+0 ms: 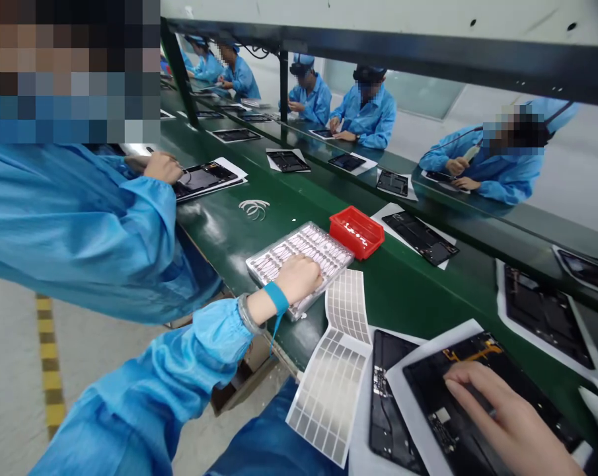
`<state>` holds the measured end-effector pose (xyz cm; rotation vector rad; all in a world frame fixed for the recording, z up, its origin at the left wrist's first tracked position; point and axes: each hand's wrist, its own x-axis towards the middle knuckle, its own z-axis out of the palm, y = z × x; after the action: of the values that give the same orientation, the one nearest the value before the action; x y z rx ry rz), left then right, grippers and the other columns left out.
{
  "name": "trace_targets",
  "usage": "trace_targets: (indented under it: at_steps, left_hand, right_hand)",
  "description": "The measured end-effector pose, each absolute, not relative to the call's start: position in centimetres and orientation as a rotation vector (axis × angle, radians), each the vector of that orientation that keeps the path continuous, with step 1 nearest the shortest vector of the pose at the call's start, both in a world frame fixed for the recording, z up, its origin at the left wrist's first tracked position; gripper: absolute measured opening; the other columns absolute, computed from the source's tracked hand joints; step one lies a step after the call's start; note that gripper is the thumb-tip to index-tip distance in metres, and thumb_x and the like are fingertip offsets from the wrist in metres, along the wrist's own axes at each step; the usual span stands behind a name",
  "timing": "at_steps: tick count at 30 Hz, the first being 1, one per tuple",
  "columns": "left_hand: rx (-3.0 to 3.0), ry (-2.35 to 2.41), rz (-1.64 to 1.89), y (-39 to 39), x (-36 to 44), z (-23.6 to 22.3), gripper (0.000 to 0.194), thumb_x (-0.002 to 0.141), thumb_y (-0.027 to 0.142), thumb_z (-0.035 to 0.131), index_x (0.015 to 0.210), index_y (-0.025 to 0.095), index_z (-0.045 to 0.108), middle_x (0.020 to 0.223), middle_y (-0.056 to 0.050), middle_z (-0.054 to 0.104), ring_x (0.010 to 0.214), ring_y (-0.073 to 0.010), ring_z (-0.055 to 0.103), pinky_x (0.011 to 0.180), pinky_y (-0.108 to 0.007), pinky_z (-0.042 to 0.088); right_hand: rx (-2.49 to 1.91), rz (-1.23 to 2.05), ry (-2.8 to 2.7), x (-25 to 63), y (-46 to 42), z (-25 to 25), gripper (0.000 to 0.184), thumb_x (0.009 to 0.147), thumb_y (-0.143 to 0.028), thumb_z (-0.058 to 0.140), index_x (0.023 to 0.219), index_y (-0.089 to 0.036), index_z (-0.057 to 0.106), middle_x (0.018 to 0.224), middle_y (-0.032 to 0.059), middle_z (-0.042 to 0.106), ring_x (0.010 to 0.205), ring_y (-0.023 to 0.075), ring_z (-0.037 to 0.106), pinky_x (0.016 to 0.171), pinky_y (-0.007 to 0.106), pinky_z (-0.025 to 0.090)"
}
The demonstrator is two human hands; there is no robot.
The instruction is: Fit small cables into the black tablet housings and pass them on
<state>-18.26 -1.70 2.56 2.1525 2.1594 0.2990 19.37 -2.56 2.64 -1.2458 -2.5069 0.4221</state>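
Note:
My left hand (299, 281), a blue strap on its wrist, rests with curled fingers on a clear plastic tray (259, 262) of small parts with thin pinkish leads. Its fingertips are hidden, so what they grip cannot be made out. My right hand (507, 413) hovers low over an opened black tablet housing (427, 380), thumb and forefinger pinched together. Anything between those fingertips is too small to name. The housing lies tilted on white paper and shows an orange flex cable (477, 354). Beneath it, a second black housing (385, 423) is partly covered.
A folded sheet of grey rectangular stickers (328, 390) overhangs the table edge. Behind the tray stands a red bin (357, 231) with small white pieces. More housings (420, 235) line the green bench (299, 192). A co-worker's sleeve (145, 218) is close on the left. An overhead shelf (402, 39) spans above.

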Motion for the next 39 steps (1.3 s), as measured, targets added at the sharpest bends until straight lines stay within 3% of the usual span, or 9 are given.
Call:
trace_targets:
  at_steps: [9, 14, 19, 24, 27, 30, 33, 36, 39]
  left_hand:
    - [2.04, 2.206, 0.38, -2.0, -20.9, 3.8, 0.022, 0.086, 0.023, 0.044, 0.087, 0.019, 0.066, 0.087, -0.003, 0.07, 0.078, -0.0172, 0.063, 0.064, -0.024, 0.041]
    - [2.156, 2.089, 0.294, -2.7, -20.6, 3.0, 0.016, 0.079, 0.028, 0.06, 0.068, 0.018, 0.066, 0.074, -0.005, 0.068, 0.082, -0.0217, 0.061, 0.074, -0.028, 0.042]
    - [2.219, 2.047, 0.411, -2.6, -20.5, 2.6, 0.019, 0.082, 0.022, 0.058, 0.065, 0.015, 0.062, 0.076, -0.008, 0.066, 0.083, -0.0221, 0.059, 0.08, -0.031, 0.041]
    - [2.146, 2.147, 0.758, -3.4, -20.7, 3.9, 0.023, 0.093, 0.025, 0.046, 0.078, 0.015, 0.061, 0.078, -0.005, 0.063, 0.078, -0.0194, 0.058, 0.076, -0.031, 0.042]
    - [2.154, 2.133, 0.941, -4.8, -19.6, 4.3, 0.021, 0.094, 0.026, 0.046, 0.08, 0.017, 0.059, 0.078, -0.002, 0.062, 0.078, -0.0178, 0.057, 0.073, -0.03, 0.042]
    - [2.196, 2.119, 1.07, -6.0, -18.2, 3.7, 0.02, 0.093, 0.025, 0.049, 0.077, 0.017, 0.058, 0.079, -0.003, 0.061, 0.08, -0.0203, 0.055, 0.074, -0.033, 0.041]
    - [2.214, 2.107, 1.19, -6.7, -17.6, 2.9, 0.02, 0.093, 0.024, 0.05, 0.076, 0.017, 0.058, 0.078, -0.004, 0.06, 0.079, -0.0217, 0.055, 0.073, -0.035, 0.042]
    - [2.187, 2.061, 1.336, -7.1, -17.7, 2.5, 0.015, 0.094, 0.024, 0.046, 0.089, 0.017, 0.058, 0.084, -0.005, 0.061, 0.081, -0.0197, 0.058, 0.075, -0.033, 0.045]
    - [2.185, 1.973, 1.421, -7.2, -17.8, 2.4, 0.016, 0.096, 0.022, 0.042, 0.098, 0.017, 0.057, 0.09, -0.005, 0.063, 0.084, -0.0165, 0.06, 0.077, -0.029, 0.048]
  right_hand:
    - [-1.041, 0.671, -2.742, 7.6, -1.1, 8.0, 0.024, 0.093, -0.035, 0.041, 0.079, -0.023, 0.056, 0.08, 0.0022, 0.062, 0.072, 0.0167, 0.059, 0.064, 0.028, 0.047]
    - [-1.028, 0.749, -2.808, 2.2, 0.0, 7.7, 0.02, 0.09, -0.029, 0.042, 0.079, -0.021, 0.056, 0.081, 0.0021, 0.063, 0.074, 0.0159, 0.058, 0.067, 0.027, 0.041]
    - [-1.001, 0.838, -2.774, 0.8, 0.0, 6.6, 0.017, 0.087, -0.026, 0.046, 0.075, -0.02, 0.057, 0.079, 0.001, 0.063, 0.073, 0.015, 0.056, 0.067, 0.027, 0.039]
    - [-1.067, 1.394, -2.302, -1.2, 1.1, 5.4, 0.029, 0.08, -0.038, 0.056, 0.06, -0.018, 0.055, 0.055, -0.0018, 0.05, 0.055, 0.0118, 0.046, 0.054, 0.024, 0.036]
    - [-1.068, 1.647, -2.033, -3.3, 1.2, 5.1, 0.038, 0.08, -0.053, 0.052, 0.075, -0.016, 0.062, 0.068, 0.0021, 0.057, 0.056, 0.0111, 0.049, 0.048, 0.023, 0.038]
    - [-1.001, 1.764, -1.792, -4.8, 0.8, 5.2, 0.043, 0.074, -0.057, 0.056, 0.084, -0.015, 0.062, 0.083, 0.0055, 0.06, 0.064, 0.0117, 0.053, 0.048, 0.021, 0.039]
    - [-1.017, 1.705, -1.741, -5.3, 0.7, 5.3, 0.039, 0.07, -0.054, 0.06, 0.077, -0.016, 0.061, 0.073, 0.003, 0.059, 0.063, 0.0127, 0.053, 0.046, 0.021, 0.037]
    - [-1.057, 1.541, -1.822, -4.9, 0.8, 5.3, 0.027, 0.071, -0.044, 0.063, 0.068, -0.017, 0.063, 0.06, -0.0002, 0.056, 0.058, 0.013, 0.051, 0.05, 0.023, 0.037]
    - [-1.101, 1.219, -2.021, -4.2, 0.8, 5.5, 0.011, 0.073, -0.029, 0.063, 0.068, -0.02, 0.066, 0.063, 0.0001, 0.062, 0.063, 0.0145, 0.054, 0.061, 0.025, 0.038]
